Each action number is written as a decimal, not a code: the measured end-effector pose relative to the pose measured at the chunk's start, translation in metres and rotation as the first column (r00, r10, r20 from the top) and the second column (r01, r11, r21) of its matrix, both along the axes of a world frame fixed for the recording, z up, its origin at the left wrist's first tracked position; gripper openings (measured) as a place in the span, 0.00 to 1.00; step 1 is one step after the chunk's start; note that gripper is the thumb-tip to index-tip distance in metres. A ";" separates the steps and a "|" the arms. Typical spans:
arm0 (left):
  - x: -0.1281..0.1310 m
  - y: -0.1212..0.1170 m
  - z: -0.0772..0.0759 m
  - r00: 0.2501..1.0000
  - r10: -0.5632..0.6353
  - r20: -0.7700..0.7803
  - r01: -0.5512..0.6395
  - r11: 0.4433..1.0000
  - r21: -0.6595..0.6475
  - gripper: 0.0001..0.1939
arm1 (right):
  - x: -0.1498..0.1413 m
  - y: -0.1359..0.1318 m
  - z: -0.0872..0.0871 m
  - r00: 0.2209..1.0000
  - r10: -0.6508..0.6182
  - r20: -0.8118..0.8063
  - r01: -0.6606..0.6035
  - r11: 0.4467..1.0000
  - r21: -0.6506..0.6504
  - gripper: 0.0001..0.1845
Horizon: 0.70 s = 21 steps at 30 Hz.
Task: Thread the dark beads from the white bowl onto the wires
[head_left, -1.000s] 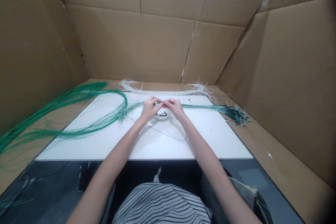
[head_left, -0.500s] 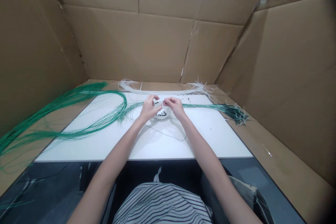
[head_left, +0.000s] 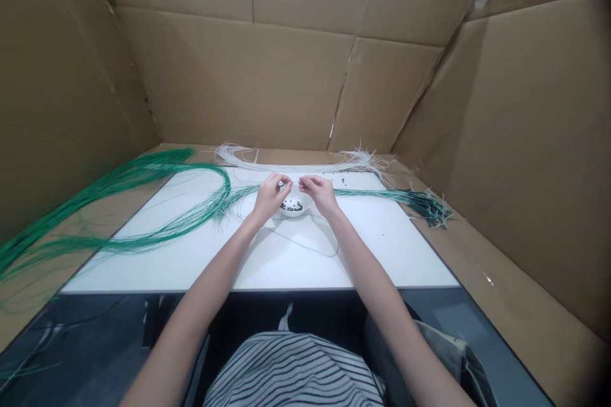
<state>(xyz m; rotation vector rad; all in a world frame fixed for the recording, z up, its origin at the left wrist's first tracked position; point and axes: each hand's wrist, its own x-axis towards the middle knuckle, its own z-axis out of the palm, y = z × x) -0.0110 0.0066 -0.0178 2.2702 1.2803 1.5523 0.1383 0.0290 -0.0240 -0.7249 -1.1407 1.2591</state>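
I've got the left hand [head_left: 270, 197] pinching a thin strand [head_left: 285, 184] (too fine for me to read clearly) and the right hand [head_left: 319, 196] curled closed, both just above the white bowl [head_left: 296, 214] of dark beads [head_left: 291, 206], with green strands [head_left: 210, 208] left of it.

Colours here are pretty simple tbh: glossy green plastic strands [head_left: 210, 208] sweep across the left side, thin off-white fibre strands [head_left: 267, 164] arc along the back, and a round white bowl [head_left: 308, 203] holds tiny black beads [head_left: 291, 206]. Under that is a plain white tabletop [head_left: 143, 270], with brown cardboard walls [head_left: 229, 76] around it, plus a black-and-white striped top [head_left: 296, 372] on the person.
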 end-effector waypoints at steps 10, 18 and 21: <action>0.001 -0.002 0.001 1.000 0.001 0.005 -0.001 1.000 0.018 0.05 | 0.002 -0.002 0.004 0.992 0.079 -0.102 -0.088 0.992 -0.091 0.11; 0.001 -0.002 0.002 1.000 0.006 0.004 -0.006 1.000 0.013 0.05 | 0.002 -0.005 0.007 0.986 0.102 -0.128 -0.117 0.987 -0.111 0.08; 0.000 -0.002 0.001 1.000 0.004 0.004 -0.004 1.000 0.016 0.05 | 0.002 -0.007 0.009 0.986 0.108 -0.128 -0.123 0.986 -0.117 0.08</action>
